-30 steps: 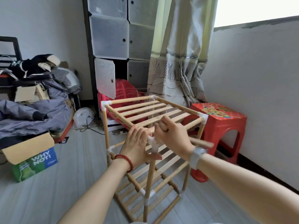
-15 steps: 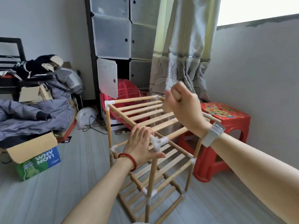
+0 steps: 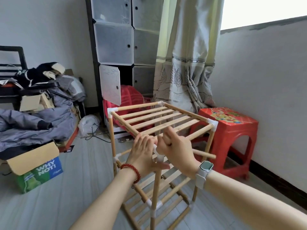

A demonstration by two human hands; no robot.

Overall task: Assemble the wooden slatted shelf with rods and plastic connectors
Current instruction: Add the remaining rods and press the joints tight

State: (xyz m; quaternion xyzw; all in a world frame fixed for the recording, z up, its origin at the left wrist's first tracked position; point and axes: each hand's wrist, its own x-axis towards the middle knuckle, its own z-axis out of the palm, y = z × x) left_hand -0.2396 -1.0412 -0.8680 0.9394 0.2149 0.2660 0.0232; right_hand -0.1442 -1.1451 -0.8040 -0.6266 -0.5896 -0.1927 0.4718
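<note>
The wooden slatted shelf (image 3: pixel 157 117) stands on the floor, its rods joined by white plastic connectors. Its top tier of slats is in place and lower tiers show beneath. My left hand (image 3: pixel 143 151) grips the near front corner of the top frame, thumb under the white corner connector (image 3: pixel 158 155). My right hand (image 3: pixel 176 146) is curled round a loose wooden rod (image 3: pixel 205 154) that sticks out to the right. This hand sits right against the same connector, which is mostly hidden between the two hands.
A red plastic stool (image 3: pixel 229 128) stands close to the shelf's right side, against the white wall. Behind the shelf are a curtain (image 3: pixel 184 63) and a cube cabinet (image 3: pixel 119 44) with one door open. A cardboard box (image 3: pixel 34 165) and a clothes pile (image 3: pixel 33 113) lie left.
My right hand rose with the rod above the shelf top, then came back down onto the near corner connector. My left hand kept its hold on that corner.
</note>
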